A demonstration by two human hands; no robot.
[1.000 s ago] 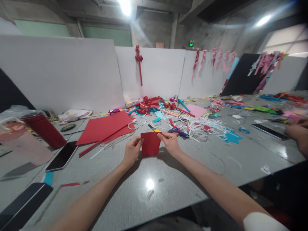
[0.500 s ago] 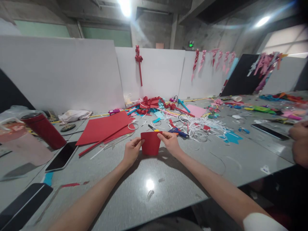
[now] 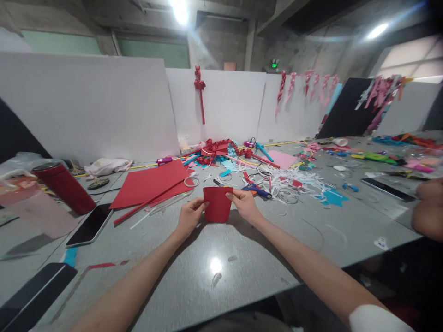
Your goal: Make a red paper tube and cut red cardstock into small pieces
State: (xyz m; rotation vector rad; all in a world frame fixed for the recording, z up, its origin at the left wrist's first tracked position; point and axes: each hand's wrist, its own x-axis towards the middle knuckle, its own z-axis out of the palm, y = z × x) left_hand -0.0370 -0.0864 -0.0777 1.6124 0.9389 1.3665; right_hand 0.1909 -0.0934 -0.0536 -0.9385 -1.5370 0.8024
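Note:
A small piece of red paper (image 3: 218,205) stands upright over the table, pinched at both sides. My left hand (image 3: 192,215) is closed on its left edge, thumb in front. On its upper right edge, my right hand (image 3: 245,205) is closed in a similar pinch. Just behind the paper, to the right, lies a blue glue gun (image 3: 256,190). Larger red sheets (image 3: 152,182) are spread on the table to the left, with a thin red stick (image 3: 148,206) lying across them.
White paper shreds (image 3: 294,182) and ribbon scraps cover the table's middle. A red tumbler (image 3: 65,186), a pink jug (image 3: 34,207) and a phone (image 3: 89,225) stand or lie at left. Another person's hand (image 3: 429,207) is at the right edge. White panels (image 3: 221,103) rise behind.
The red paper is almost unmoved, only turned slightly between my hands. Both hands keep their pinch. The other person's hand at the right has shifted a little to the left.

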